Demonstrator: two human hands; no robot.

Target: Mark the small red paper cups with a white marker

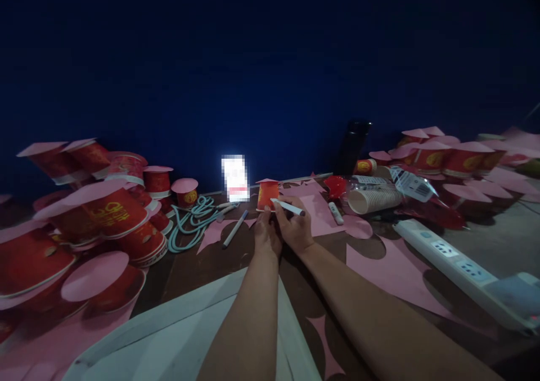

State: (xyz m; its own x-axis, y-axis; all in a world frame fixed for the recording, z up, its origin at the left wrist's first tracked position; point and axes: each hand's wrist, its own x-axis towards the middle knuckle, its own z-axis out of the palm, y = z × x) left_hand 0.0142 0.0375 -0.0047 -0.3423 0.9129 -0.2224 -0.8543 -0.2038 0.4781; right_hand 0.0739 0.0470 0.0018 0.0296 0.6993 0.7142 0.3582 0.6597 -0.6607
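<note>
In the middle of the head view, a red paper cup (pixel 267 194) stands upside down with a pink paper disc on top. The fingers of my left hand (pixel 267 232) close on its lower edge. My right hand (pixel 295 226) grips a white marker (pixel 290 207), whose tip meets or nearly meets the cup's right side. Left of my hands lies a capped pen (pixel 235 229) on the brown table. A glue stick (pixel 336 213) rests on pink paper (pixel 314 207) to the right.
Red cups with pink discs pile up at left (pixel 118 212) and right (pixel 434 156). A coiled teal cable (pixel 192 223), lit phone (pixel 235 178), dark bottle (pixel 353 144), bagged cup stack (pixel 375 198) and power strip (pixel 447 268) surround me. A white board (pixel 177 336) lies beneath my forearms.
</note>
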